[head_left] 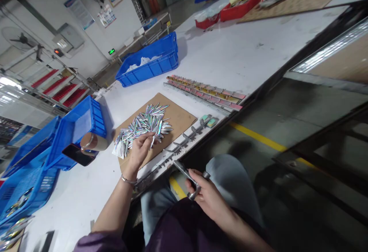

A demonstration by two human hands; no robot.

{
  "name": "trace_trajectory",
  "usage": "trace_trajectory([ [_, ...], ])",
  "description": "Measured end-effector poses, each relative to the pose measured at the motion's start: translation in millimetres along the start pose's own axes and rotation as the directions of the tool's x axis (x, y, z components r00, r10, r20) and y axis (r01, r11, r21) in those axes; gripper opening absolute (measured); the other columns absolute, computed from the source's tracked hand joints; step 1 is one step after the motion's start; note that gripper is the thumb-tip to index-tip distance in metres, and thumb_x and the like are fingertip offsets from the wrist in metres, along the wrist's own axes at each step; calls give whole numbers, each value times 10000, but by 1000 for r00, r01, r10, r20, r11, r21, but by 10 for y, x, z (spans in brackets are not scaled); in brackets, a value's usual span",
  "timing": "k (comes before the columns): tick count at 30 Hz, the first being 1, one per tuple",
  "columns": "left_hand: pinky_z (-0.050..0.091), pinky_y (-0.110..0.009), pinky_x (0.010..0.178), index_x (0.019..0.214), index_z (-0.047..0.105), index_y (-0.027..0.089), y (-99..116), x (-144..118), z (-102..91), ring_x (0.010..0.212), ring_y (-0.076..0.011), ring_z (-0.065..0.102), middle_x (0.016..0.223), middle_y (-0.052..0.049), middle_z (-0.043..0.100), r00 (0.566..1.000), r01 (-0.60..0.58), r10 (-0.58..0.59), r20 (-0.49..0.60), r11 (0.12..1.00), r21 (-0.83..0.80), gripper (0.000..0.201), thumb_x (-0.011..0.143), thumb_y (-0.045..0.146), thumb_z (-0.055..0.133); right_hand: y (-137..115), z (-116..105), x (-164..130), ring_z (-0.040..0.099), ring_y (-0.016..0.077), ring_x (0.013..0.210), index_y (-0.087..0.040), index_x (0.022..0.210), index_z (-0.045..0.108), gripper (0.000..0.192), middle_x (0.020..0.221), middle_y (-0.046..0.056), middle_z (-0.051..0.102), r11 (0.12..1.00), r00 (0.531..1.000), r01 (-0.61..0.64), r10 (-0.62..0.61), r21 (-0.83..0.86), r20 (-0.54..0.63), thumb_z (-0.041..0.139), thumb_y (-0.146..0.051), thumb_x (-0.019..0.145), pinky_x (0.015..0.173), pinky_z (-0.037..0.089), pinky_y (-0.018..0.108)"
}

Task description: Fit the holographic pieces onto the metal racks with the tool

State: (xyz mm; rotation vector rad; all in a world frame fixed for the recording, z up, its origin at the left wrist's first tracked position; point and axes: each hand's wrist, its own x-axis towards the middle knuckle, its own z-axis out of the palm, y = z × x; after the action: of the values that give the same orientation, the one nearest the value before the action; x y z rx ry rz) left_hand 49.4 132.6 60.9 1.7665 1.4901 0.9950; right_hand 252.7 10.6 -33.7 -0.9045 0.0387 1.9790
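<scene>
My left hand (141,148) reaches over a heap of shiny holographic leaf-shaped pieces (145,125) lying on a brown cardboard sheet (178,118), and pinches one of those pieces between its fingertips. My right hand (202,195) rests over my lap, below the table edge, closed around a thin grey metal tool (187,177). A metal rack with prongs (184,141) runs along the table edge between the two hands.
Long strips of pink and gold pieces (205,92) lie right of the cardboard. Blue crates (149,63) (75,132) stand behind and to the left, with a phone (78,154) and a brown cup (94,142). Red trays (238,6) sit far back.
</scene>
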Motion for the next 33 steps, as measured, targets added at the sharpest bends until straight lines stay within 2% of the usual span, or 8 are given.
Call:
trace_trajectory([
  [7,575,-360,775,1071,699,151,-264,-471,76,889,-245,716,1030,-127,760,977,203,-151,148,860,-468,588,699,582,844,93,79,100,456,42,472,-182,841,534,232,625,-48,531,870,925,-372,317,322,210,746,-276,851,425,335,121],
  [9,544,-297,705,1020,702,153,-330,-506,114,736,-165,673,838,-62,740,986,163,-159,45,902,-400,482,736,518,836,147,106,109,482,61,496,-194,830,525,317,657,-33,563,942,951,-273,232,195,205,786,-374,818,434,343,148],
  [12,481,-240,614,937,699,153,-361,-535,142,618,-107,564,688,3,641,986,73,-111,-124,959,-274,393,840,532,729,225,128,105,541,123,554,-209,959,599,343,694,-2,615,932,966,230,-185,-279,180,699,-524,865,499,403,222],
  [14,484,-236,622,906,689,155,-341,-552,150,640,-107,562,724,-3,641,986,42,-79,-148,970,-241,391,858,542,703,256,115,102,610,173,649,-223,1119,639,272,746,29,660,504,806,569,-497,-650,320,594,-426,944,597,449,274],
  [17,520,-254,683,898,675,161,-277,-578,164,693,-123,605,790,-22,670,995,11,-35,-93,969,-248,361,862,518,710,266,62,110,666,214,758,-213,1246,639,322,830,79,706,-260,567,556,-575,-789,589,495,-192,958,691,458,314],
  [19,536,-269,734,903,683,162,-234,-598,174,750,-141,641,838,-41,692,999,-8,-2,-46,976,-217,320,874,478,713,262,20,121,692,224,793,-205,1280,610,349,887,85,731,-436,533,493,-533,-753,657,467,-162,965,705,471,319],
  [30,549,-306,777,934,708,206,-170,-587,144,817,-181,699,880,-75,745,958,-268,243,149,948,174,221,979,386,588,241,-75,77,722,251,964,-238,1283,572,328,1123,83,748,-71,656,570,-560,-819,506,454,-337,993,792,523,348],
  [33,543,-305,750,936,694,228,-146,-552,154,796,-181,688,860,-81,734,932,-340,292,216,911,234,183,986,358,577,221,-38,148,697,227,847,-248,1210,628,334,984,61,750,257,746,579,-551,-773,376,564,-423,933,747,512,331],
])
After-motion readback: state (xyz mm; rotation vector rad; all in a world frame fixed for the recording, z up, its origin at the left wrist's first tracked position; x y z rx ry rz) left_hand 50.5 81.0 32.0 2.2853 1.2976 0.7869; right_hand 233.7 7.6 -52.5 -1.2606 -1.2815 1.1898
